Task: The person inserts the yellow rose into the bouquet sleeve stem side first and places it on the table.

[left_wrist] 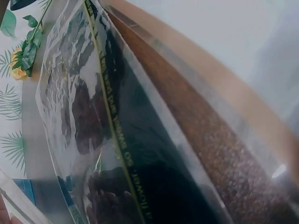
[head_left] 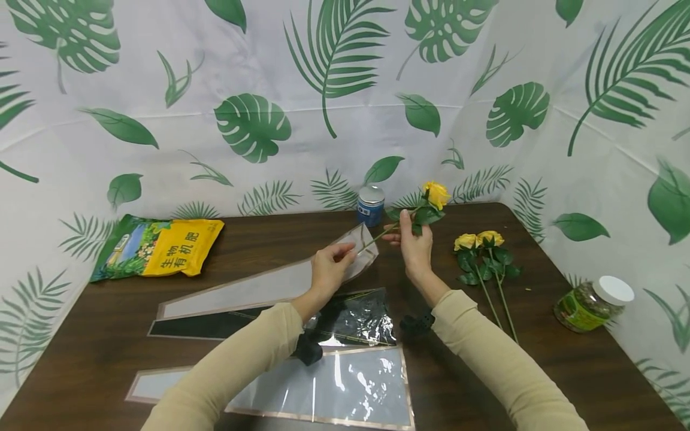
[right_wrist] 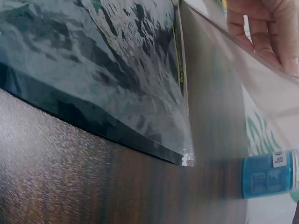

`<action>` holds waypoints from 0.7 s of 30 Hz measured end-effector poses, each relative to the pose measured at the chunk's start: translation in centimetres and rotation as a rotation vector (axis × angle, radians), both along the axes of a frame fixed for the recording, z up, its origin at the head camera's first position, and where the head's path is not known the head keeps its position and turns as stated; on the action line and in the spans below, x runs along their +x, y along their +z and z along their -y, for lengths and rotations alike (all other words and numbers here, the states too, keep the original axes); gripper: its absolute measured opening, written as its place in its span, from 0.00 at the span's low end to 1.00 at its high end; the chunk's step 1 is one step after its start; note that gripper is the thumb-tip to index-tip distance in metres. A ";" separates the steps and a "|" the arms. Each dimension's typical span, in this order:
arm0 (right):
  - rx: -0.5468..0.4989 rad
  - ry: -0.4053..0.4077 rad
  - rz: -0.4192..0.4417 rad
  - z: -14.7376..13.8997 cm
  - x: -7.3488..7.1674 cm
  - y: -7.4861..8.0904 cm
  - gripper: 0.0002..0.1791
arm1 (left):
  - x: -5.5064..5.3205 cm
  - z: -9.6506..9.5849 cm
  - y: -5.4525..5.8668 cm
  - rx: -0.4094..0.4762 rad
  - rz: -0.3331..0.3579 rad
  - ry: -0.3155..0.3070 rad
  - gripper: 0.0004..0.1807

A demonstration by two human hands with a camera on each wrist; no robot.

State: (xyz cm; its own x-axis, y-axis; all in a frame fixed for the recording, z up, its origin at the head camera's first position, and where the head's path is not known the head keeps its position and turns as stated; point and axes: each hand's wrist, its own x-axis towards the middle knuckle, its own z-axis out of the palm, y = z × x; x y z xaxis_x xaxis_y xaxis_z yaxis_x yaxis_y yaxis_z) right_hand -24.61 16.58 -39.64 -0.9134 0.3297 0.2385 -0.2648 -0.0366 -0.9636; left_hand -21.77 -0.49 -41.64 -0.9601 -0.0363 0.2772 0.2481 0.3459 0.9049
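My left hand (head_left: 330, 269) pinches the upper edge of a long, tapered pale flower sleeve (head_left: 286, 284) with a pinkish border. Its wide mouth is raised off the table; in the right wrist view, the fingers (right_wrist: 268, 28) of that hand grip the film. My right hand (head_left: 416, 245) holds a yellow rose (head_left: 436, 194) by its stem below the bloom, among green leaves. The rose leans with its head up and right, while its stem slants down into the sleeve's mouth. In the left wrist view, the bloom (left_wrist: 18, 70) appears at the upper left.
A black sleeve (head_left: 350, 311) and another pale sleeve (head_left: 334, 383) lie nearer me. Two yellow roses (head_left: 477, 239) rest on the right. Behind stands a blue can (head_left: 371, 209). A yellow-green fertilizer bag (head_left: 162, 246) lies left, a white-lidded jar (head_left: 584, 308) far right on the brown table (head_left: 81, 353).
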 end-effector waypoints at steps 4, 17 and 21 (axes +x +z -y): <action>-0.047 -0.020 0.028 0.1 0.2 0.4 0.18 | 0.0 -0.1 0.0 -0.005 0.013 0.004 0.09; -0.028 -0.090 0.242 1.8 0.8 -0.2 0.09 | 0.1 -0.5 0.2 -0.002 -0.085 0.020 0.09; -0.003 -0.057 0.263 2.3 1.0 -0.4 0.10 | 0.1 -0.7 0.4 0.028 -0.103 0.013 0.09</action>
State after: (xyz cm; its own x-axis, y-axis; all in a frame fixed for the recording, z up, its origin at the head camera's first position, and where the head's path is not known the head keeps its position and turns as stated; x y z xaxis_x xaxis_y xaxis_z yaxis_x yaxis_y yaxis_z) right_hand -23.60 14.27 -40.08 -0.9239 0.3825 -0.0054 -0.0073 -0.0317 -0.9995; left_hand -21.66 0.22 -41.24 -0.9258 -0.0581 0.3734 0.3363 0.3243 0.8842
